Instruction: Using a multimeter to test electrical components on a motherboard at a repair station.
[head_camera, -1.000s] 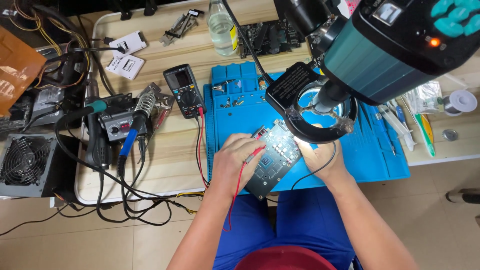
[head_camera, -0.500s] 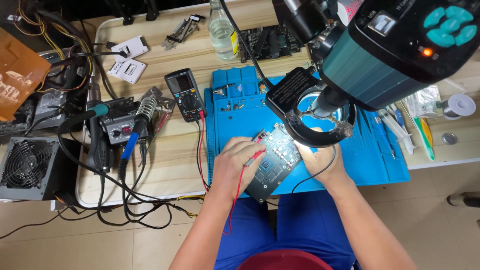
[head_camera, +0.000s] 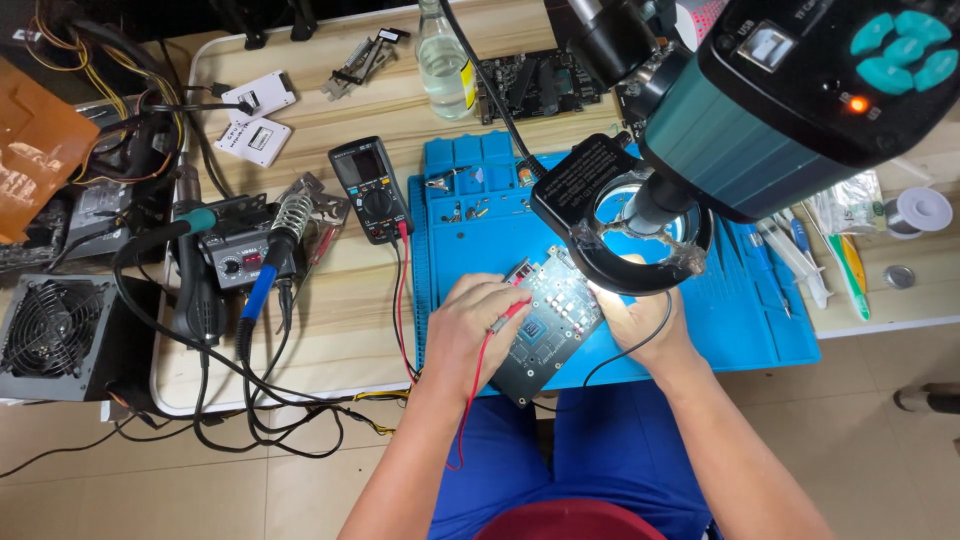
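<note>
Overhead view: a rectangular circuit board (head_camera: 550, 325) is lying on a blue work mat (head_camera: 480, 260), its long axis running diagonally from the lower left, near the mat's front edge, toward the upper right, where its far end is passing under a black ring light (head_camera: 640, 235) of a teal-bodied microscope (head_camera: 780, 110). The left hand (head_camera: 470, 335) is resting on the board's left part with fingers curled, pinching a slender red probe (head_camera: 508, 315) whose tip is pointing right, onto the board's component side; its red lead (head_camera: 470, 400) is trailing down toward the lap. The right hand (head_camera: 645, 325) is sitting at the board's right end beneath the light, a black lead (head_camera: 640, 345) crossing it; whether it is clasping anything cannot be told in the glare. A black handheld multimeter (head_camera: 370, 190) is lying on the pale wooden surface (head_camera: 340, 310) just left of the mat. Farther left, a soldering station (head_camera: 235, 260) with a coiled metal stand is sitting among tangled black cables.
</note>
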